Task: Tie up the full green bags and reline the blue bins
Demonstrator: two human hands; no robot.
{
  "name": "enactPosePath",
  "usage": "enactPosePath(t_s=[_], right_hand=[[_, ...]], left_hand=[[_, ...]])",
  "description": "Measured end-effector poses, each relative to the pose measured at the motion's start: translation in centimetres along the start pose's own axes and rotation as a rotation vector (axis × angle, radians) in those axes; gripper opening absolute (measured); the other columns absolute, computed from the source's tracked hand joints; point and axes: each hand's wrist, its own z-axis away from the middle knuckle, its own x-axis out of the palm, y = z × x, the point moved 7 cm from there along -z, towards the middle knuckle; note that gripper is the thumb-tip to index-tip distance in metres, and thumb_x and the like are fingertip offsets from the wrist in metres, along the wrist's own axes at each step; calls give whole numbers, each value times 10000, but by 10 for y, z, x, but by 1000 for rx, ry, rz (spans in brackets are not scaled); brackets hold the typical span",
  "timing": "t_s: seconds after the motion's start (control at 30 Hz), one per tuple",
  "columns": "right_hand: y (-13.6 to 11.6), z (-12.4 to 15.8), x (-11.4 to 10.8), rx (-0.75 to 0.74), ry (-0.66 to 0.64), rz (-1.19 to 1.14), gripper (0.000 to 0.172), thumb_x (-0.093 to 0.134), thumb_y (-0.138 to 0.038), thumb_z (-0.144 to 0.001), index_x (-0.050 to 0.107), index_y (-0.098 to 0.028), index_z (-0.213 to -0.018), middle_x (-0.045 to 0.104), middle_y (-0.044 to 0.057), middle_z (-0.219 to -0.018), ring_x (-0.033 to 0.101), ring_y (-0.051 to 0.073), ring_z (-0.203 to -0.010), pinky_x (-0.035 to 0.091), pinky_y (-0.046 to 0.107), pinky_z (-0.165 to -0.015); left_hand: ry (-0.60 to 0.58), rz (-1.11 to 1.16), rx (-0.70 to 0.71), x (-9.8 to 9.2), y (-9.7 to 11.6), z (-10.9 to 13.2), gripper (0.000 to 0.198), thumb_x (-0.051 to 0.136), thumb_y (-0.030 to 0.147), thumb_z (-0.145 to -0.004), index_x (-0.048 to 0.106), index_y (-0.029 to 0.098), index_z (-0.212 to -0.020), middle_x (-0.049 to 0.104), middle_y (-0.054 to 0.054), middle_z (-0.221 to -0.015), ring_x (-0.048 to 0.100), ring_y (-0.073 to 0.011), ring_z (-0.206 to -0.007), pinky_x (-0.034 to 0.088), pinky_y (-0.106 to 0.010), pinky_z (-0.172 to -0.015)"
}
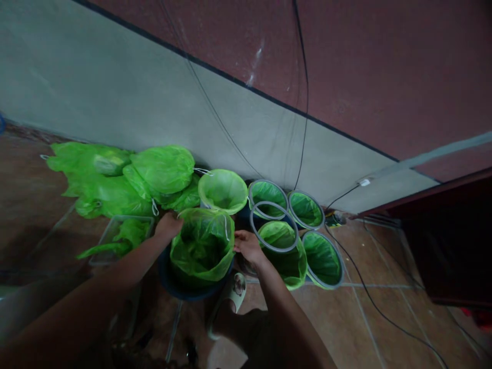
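Note:
A thin green drawstring bag (203,223) hangs open-mouthed inside a dark blue bin (182,294). Its white string shows at the far right of the mouth. My left hand (169,226) is closed on the left side of the bag's edge, with its fingertips partly hidden. On the opposite side, the fingers of my right hand (248,246) pinch the bag's edge. Just beyond my hands stands another bin with a green liner (223,190). Close to my right wrist, a loose grey ring (273,250) lies across a lined bin (300,256).
More lined bins with grey rims (323,259) stand along the wall at right. Filled green bags (161,169) lie at left, behind a clear plastic tub (102,241) holding green bag material. A black cable (369,292) crosses the tiled floor. My sandalled foot (234,294) is beside the blue bin.

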Motion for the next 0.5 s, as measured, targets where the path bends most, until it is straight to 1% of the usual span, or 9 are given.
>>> enactPosePath(t_s=[0.03, 0.07, 0.1, 0.17, 0.27, 0.33, 0.43, 0.5], right_hand=[[-1, 0, -1, -4, -2, 17, 220, 727, -215, -579, 657, -168, -782, 614, -36, -580, 555, 103, -505, 448, 226, -527], [-2, 0, -2, -10, -5, 35, 225, 726, -220, -584, 657, -167, -792, 611, -38, -581, 548, 99, -500, 438, 223, -520], [-3, -1, -3, -16, -5, 54, 228, 723, -226, -590, 658, -168, -801, 608, -41, -582, 540, 96, -494, 429, 221, -516], [-5, -1, -9, -34, 15, 95, 222, 715, -238, -608, 657, -172, -812, 607, -41, -592, 530, 94, -491, 420, 224, -515], [-13, -3, -22, -92, 104, 174, 217, 709, -260, -633, 661, -182, -830, 615, -34, -618, 540, 107, -512, 436, 242, -538], [-23, -3, -29, -147, 168, 189, 236, 714, -288, -644, 664, -187, -851, 619, -30, -634, 541, 114, -530, 445, 255, -555], [-48, 3, -33, -244, 241, 110, 268, 728, -328, -641, 666, -185, -859, 592, -36, -618, 525, 120, -552, 439, 263, -563], [-71, 13, -31, -320, 252, 3, 269, 742, -338, -629, 666, -183, -835, 561, -43, -600, 508, 117, -560, 436, 264, -570]], left_hand=[[-30, -29, -37, 4, -7, 0, 245, 541, 357, -775, 679, 160, -724, 696, -129, -658, 696, -318, -747, 482, -342, -623], [-36, -59, -72, 6, -11, 0, 231, 545, 352, -769, 668, 184, -670, 674, -101, -599, 694, -300, -714, 470, -321, -598], [-32, -78, -86, 6, -11, 2, 230, 546, 351, -770, 667, 197, -651, 660, -84, -567, 692, -289, -696, 460, -308, -580], [-5, -105, -82, 0, -2, 5, 250, 537, 371, -793, 693, 209, -683, 665, -71, -574, 690, -279, -696, 455, -300, -570], [41, -169, -28, -20, 24, 12, 321, 514, 425, -843, 728, 205, -750, 700, -87, -664, 696, -292, -759, 481, -320, -624], [50, -241, 24, -34, 44, 19, 372, 484, 439, -878, 729, 193, -746, 707, -104, -713, 697, -305, -816, 499, -340, -688], [66, -391, 124, -55, 73, 32, 461, 406, 451, -931, 716, 156, -760, 719, -141, -821, 686, -325, -890, 508, -398, -771], [83, -435, 177, -72, 90, 42, 465, 404, 440, -938, 703, 125, -771, 717, -165, -867, 674, -340, -919, 504, -454, -804]])
